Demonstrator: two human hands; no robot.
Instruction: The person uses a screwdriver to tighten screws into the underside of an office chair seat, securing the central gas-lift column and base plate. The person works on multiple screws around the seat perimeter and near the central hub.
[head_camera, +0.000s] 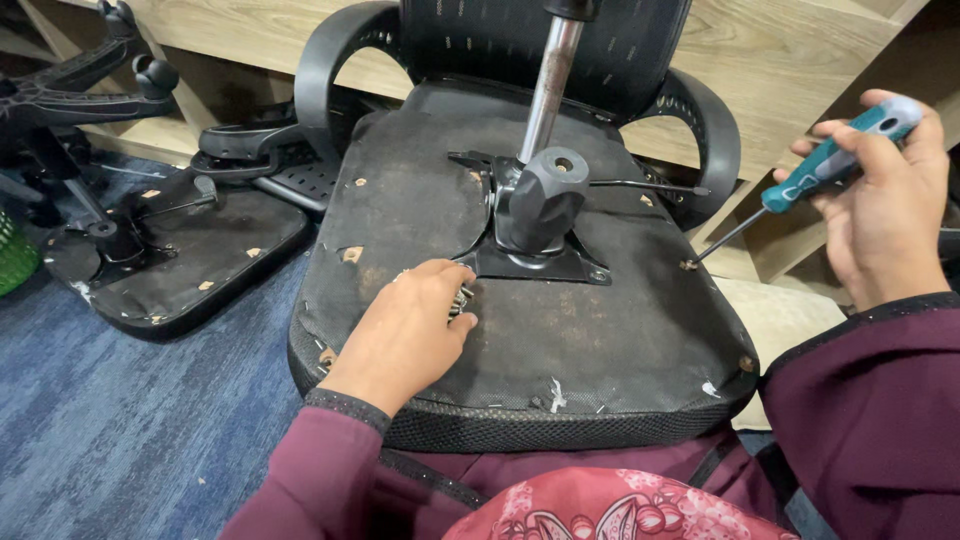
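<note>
Nearest the camera, maroon sleeves and a red flowered cloth (620, 505) are seen at the bottom edge, with the upturned chair seat (600, 340) resting against the lap. The left hand (405, 335) is laid on the black underside of the seat, its fingers curled loosely over a small cluster of screws (462, 298) just beside the metal plate (540, 262); whether any are pinched cannot be told. The right hand (885, 215) is closed around the teal handle of a screwdriver (800, 180), and the tip is set at a screw point (688, 265) near the right side of the seat.

As a judgement, the work appears to be partly done: the plate with its black hub (540, 198) and chrome column (548, 90) is seated at the middle of the seat, and loose screws are not yet driven in. Whether the plate's own corners are already fastened cannot be made out.

A thin lever rod (650, 186) sticks out from the hub toward the screwdriver and could be fouled by the shaft. Beyond it, the armrests (700, 120) and mesh back (480, 40) lean against wooden panelling (800, 60). Further left, on blue carpet (120, 420), a second upturned seat (190, 255) lies well apart, with a chair base (70, 90) behind it and a green basket (12, 255) at the edge.
</note>
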